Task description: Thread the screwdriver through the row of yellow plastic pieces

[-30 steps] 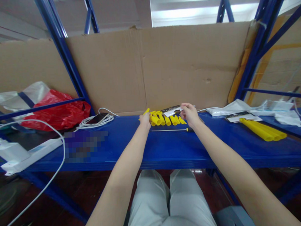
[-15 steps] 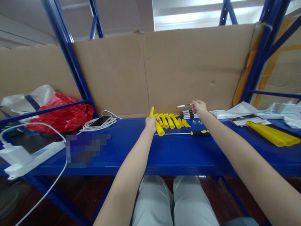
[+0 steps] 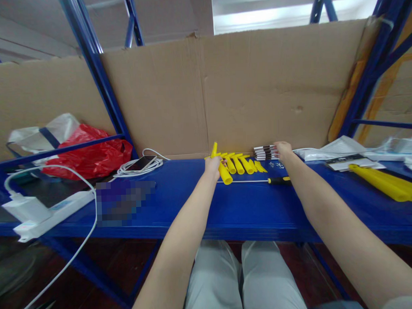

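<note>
The left hand (image 3: 212, 167) is gripping a yellow tube (image 3: 226, 175), with other tubes (image 3: 239, 166) lying at its three o'clock. The right hand (image 3: 284, 150) is meeting a stack of cards (image 3: 260, 153) at its nine o'clock; whether it is holding one, I cannot tell. A screwdriver (image 3: 279, 180) is lying at its six o'clock.

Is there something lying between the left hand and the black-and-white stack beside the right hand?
Yes: a row of yellow tubes and smaller yellow pieces lie on the table between the left hand and the stack. Between the right hand and the stack, nothing visible stands.
</note>
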Demonstrator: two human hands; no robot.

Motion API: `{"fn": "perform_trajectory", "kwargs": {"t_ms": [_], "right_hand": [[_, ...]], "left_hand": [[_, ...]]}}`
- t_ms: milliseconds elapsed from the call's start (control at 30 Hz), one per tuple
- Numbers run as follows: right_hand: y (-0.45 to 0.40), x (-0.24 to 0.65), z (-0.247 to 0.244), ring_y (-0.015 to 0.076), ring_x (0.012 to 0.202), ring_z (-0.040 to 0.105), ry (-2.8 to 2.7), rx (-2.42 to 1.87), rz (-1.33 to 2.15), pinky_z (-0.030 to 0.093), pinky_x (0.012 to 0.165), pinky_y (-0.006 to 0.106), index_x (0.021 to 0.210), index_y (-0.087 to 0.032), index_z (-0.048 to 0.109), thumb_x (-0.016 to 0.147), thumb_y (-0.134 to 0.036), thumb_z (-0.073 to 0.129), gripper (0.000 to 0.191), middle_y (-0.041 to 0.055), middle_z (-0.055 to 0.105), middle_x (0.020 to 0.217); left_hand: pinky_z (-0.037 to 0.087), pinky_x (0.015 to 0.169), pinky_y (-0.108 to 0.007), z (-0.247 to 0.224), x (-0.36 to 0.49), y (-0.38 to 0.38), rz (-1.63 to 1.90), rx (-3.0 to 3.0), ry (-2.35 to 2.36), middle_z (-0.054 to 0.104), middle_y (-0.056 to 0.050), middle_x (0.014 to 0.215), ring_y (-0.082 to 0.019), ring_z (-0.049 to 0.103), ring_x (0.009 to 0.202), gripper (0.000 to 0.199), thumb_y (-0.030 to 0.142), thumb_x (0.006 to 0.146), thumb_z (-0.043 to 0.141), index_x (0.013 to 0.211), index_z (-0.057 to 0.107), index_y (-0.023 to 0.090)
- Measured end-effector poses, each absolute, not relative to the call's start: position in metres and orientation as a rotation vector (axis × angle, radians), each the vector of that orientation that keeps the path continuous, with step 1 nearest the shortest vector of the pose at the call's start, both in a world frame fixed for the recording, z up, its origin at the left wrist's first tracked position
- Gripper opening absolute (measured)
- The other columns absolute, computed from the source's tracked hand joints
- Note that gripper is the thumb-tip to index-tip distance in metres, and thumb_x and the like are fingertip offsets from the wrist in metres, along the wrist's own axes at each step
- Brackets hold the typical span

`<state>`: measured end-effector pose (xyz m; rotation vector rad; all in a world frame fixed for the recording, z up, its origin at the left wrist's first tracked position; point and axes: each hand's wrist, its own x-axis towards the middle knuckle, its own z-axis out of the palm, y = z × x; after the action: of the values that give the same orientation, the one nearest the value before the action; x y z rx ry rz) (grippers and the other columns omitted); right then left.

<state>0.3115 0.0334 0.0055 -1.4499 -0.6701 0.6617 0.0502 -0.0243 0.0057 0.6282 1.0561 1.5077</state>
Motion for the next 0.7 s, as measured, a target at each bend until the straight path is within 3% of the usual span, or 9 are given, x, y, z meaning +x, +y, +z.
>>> {"fn": "perform_trajectory", "kwargs": {"t_ms": [333,567,700], "right_hand": [[0.035,0.319,0.008,0.0085,0.043,0.045,-0.664,-1.482,0.661,0.040,0.039,0.019,0.115,-0.024,0.052,0.090,-0.016,0.056,0.026,-0.0059,0.052,0.066],[0.012,0.314,0.030,0.0070,0.045,0.044,-0.812,-1.422,0.519,0.035,0.037,0.018,0.113,-0.021,0.054,0.084,-0.015,0.061,0.030,-0.0023,0.058,0.076],[-0.017,0.304,0.041,0.0076,0.049,0.049,-1.172,-1.355,0.471,0.039,0.042,0.020,0.097,-0.019,0.059,0.082,-0.021,0.065,0.017,0.0019,0.064,0.081]], "left_hand": [[0.046,0.049,-0.018,0.008,0.052,-0.028,1.503,0.651,1.095,0.072,-0.016,0.093,-0.015,0.071,0.064,0.028,-0.007,0.083,0.055,0.105,0.065,0.006],[0.041,0.043,-0.017,0.010,0.052,-0.030,1.492,0.686,1.111,0.072,-0.010,0.082,-0.010,0.064,0.051,0.031,-0.007,0.083,0.054,0.110,0.065,0.005],[0.039,0.040,-0.017,0.010,0.054,-0.030,1.445,0.694,1.062,0.068,-0.005,0.070,-0.008,0.058,0.043,0.031,-0.008,0.084,0.053,0.110,0.065,0.004]]}}
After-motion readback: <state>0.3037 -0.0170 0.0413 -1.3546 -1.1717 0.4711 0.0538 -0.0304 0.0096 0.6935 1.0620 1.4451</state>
